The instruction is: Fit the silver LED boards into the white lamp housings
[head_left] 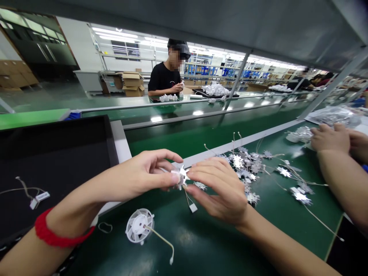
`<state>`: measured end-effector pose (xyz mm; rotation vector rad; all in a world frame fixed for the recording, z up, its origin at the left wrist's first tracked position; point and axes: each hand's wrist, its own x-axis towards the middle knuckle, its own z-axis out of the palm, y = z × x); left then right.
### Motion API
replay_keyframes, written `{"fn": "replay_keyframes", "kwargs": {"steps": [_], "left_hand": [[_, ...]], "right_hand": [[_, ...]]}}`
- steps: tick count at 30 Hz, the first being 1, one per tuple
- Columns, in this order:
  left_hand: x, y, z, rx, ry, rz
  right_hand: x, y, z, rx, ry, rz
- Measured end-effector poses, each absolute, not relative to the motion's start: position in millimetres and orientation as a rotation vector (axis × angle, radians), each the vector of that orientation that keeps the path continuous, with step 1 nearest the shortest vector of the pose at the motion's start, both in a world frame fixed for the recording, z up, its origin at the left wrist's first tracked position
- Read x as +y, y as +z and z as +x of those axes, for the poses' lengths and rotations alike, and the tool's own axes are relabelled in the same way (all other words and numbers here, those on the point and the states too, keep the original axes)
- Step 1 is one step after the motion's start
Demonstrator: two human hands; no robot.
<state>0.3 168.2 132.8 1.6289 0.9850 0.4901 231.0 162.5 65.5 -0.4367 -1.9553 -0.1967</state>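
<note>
The white finned plastic hub (180, 176) is held above the green table (198, 245), clamped between the fingers of the left hand (143, 174) and the right hand (218, 189). Hold the pinch close to the hub, keeping its lead free. A second finned hub (139, 226) with a lead lies just below; star-shaped metal boards (244, 165) lie heaped beyond.

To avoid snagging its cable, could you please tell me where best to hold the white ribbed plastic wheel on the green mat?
Probably pinch the wheel's outer rim from above, on the side away from the cable. The wheel lies almost flat, so its rim is free, and the cable leaves toward the right, so the left side looks clearest.
</note>
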Motion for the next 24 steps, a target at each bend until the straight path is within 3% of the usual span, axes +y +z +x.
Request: {"fn": "replay_keyframes", "kwargs": {"steps": [13, 24], "left_hand": [[169.2, 135.1, -5.0, 0.882, 0.523, 1.386], [162.2, 140.2, -2.3, 0.899, 0.499, 1.404]], "right_hand": [[165.1, 68.9, 238.4, -1.958, 0.608, -0.606], [162.5, 68.9, 236.6, -1.964, 0.722, -0.602]]}}
